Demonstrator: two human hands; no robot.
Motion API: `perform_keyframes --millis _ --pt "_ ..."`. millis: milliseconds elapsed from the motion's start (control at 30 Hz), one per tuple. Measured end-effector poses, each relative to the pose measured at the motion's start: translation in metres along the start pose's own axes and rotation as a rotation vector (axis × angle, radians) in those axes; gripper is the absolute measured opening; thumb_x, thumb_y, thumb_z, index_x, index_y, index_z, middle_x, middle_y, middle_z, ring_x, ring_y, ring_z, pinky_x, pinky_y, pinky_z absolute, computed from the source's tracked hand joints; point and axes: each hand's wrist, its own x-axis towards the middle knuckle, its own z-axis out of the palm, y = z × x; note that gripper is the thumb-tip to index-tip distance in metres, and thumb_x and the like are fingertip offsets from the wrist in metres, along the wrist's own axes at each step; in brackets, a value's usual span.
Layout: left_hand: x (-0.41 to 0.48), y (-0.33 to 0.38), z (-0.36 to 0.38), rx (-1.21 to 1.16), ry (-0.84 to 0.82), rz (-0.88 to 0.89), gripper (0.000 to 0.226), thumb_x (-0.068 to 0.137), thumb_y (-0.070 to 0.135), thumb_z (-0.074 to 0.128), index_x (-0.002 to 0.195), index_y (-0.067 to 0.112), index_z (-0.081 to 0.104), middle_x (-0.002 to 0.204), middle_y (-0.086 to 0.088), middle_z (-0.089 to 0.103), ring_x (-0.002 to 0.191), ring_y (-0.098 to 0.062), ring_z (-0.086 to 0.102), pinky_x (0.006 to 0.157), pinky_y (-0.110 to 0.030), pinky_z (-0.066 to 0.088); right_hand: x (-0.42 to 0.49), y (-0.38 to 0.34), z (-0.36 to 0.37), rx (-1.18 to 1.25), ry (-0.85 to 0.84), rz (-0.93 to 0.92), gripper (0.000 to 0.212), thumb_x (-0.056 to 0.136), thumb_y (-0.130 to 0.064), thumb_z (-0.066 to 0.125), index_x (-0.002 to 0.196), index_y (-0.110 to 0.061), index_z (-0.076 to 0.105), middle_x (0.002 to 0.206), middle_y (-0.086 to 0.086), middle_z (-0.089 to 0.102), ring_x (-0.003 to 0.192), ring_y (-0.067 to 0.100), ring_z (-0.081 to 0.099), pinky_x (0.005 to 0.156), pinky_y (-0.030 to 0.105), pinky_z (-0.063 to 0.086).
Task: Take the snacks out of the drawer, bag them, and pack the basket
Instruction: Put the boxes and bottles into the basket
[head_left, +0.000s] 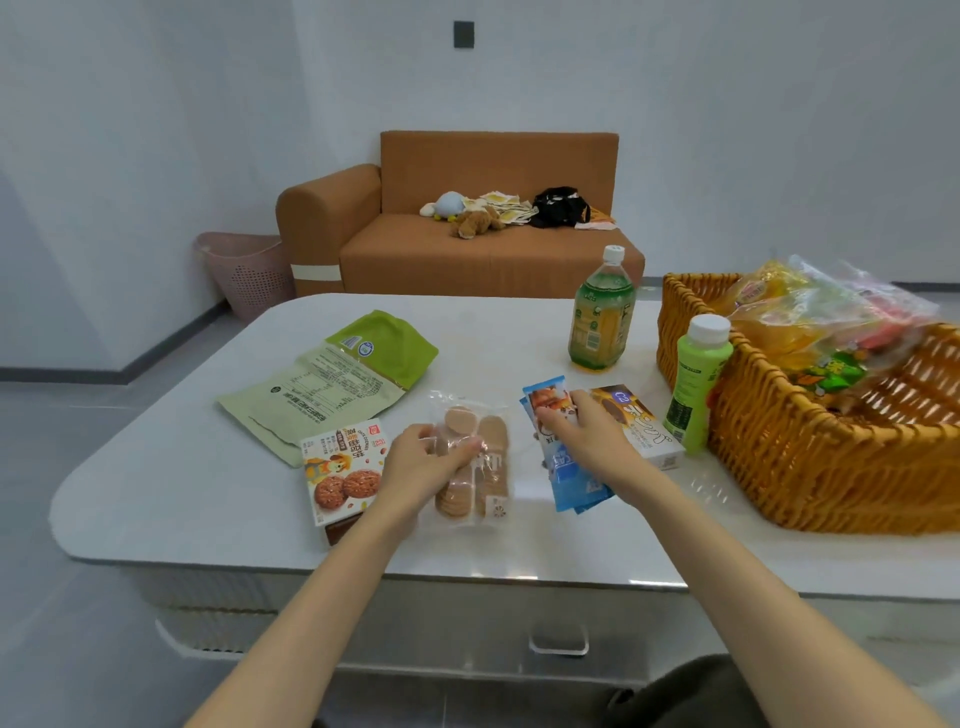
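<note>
Both bare forearms reach forward from the bottom edge over the white bench (197, 478). The left hand (421, 460) lies knuckles up, its fingers curled in to pinch the near left side of a clear packet of round biscuits (493, 441). The right hand (592, 431) is turned palm down, with its fingers bent over the upper end of a small stack of blue snack packets (569, 467), gripping them.

The biscuit packet lies flat near the middle of the bench. It is see-through and crinkled, with pale brown discs stacked in rows and a small label at its near end. The blue packets lie just to its right, long and narrow, with a food picture at the far end. A cookie box (340, 473) printed with two brown cookies sits just left of the left hand, and a green pouch (332, 379) lies label side up behind it. A white box (644, 426) rests just right of the blue packets. Beyond it stand a pale green bottle (696, 384) and a green tea bottle (602, 317). The wicker basket (831, 467) on the right end of the bench holds bagged snacks (810, 322).

The basket is cut off by the right edge. The right wrist covers part of the blue packets, so their number is unclear. The print on the packaging is too small to read. A drawer handle (558, 640) shows on the bench front between the arms.
</note>
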Motion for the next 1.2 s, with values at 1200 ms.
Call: perform_keyframes --millis 1200 --pt "0.051 0.064 0.001 -0.302 -0.028 0.074 0.028 0.090 0.025 0.066 0.115 0.016 0.059 0.100 -0.002 0.068 0.084 -0.012 0.063 0.076 -0.025 0.050 0.028 -0.040 -0.028 0.179 0.085 -0.058 0.043 0.100 -0.035 0.044 0.140 -0.026 0.031 0.121 -0.005 0.052 0.083 0.006 0.056 0.060 0.018 0.042"
